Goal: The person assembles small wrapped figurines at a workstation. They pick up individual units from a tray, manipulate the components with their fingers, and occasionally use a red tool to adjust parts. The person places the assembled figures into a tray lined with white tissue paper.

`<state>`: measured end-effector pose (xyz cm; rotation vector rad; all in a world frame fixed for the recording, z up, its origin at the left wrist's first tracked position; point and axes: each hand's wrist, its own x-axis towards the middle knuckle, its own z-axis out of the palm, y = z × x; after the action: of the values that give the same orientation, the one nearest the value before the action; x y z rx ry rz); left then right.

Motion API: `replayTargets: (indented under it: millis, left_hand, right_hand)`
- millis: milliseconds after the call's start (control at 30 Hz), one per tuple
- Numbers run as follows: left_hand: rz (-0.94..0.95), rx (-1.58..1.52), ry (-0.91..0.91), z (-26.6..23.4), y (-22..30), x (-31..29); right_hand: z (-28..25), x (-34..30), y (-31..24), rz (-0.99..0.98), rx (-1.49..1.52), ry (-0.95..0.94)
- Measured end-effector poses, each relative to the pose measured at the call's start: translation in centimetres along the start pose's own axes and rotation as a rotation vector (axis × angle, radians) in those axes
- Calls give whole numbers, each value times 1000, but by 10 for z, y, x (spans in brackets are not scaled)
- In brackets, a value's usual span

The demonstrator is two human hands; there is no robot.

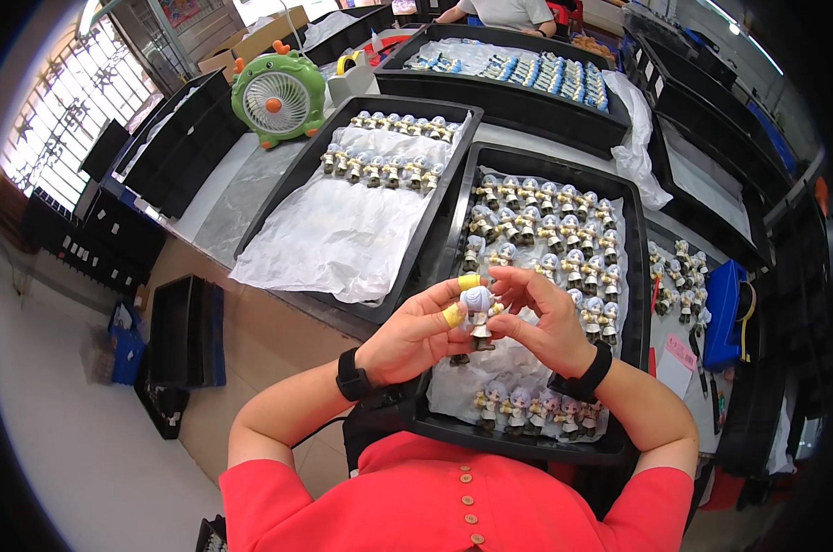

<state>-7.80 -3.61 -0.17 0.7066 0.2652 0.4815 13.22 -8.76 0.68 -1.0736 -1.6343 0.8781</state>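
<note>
Just below the frame's centre, held figurine (pixel 478 317): a small lavender-haired, white-coated figure with dark boots, lifted over the near black tray (pixel 518 445).
Left hand (pixel 407 336): closed around the figurine from the left, thumb and a finger wearing yellow finger covers (pixel 453 316).
Right hand (pixel 553 327): curled, its fingertips close in at the figurine's right side; whether they pinch a part of it, I cannot tell.
Drop risk: the covered fingers could slip on so small a body, and a fall would probably land it on the white liner (pixel 449 391) or against its neighbours.
Snap or scuff risk: too hard a squeeze from the right fingertips might bend a thin part or mark the paint.
Row risk: the front row (pixel 518 405), lower centre-right, lies near the right wristband (pixel 590 375); a lowered wrist could topple it.
Figurine's long axis: nearly upright in the frame, the boots a touch right of the head.
Pointing: head toward the upper edge, boots toward the lower; facing unclear, hair being mostly what shows.
</note>
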Motion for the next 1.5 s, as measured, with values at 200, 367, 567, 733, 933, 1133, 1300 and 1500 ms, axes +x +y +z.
replayTargets:
  millis: [200, 367, 567, 733, 933, 1133, 1300, 1500]
  left_hand:
    - [-8, -4, 61, 17, 6, 0]
    - [60, -10, 127, 5, -1, -2]
    - [112, -24, 134, 12, 1, 0]
    - [124, -29, 147, 8, -1, 0]
    - [91, -70, 152, 7, 0, 0]
    - [138, -41, 185, 12, 1, 1]
    - [177, -16, 192, 11, 1, 2]
    - [233, 115, 166, 13, 4, 1]
  right_hand:
    - [0, -1, 2, 41, 30, -13]
    - [-2, 2, -1, -83, -75, 16]
    - [-2, -4, -11, -244, -256, 8]
    - [2, -5, -6, -218, -258, -19]
    - [2, -5, -10, -149, -217, 9]
    - [0, -3, -9, -163, -226, 43]
    - [1, -3, -8, -238, -257, 79]
    - [0, -3, -10, -207, -307, 101]
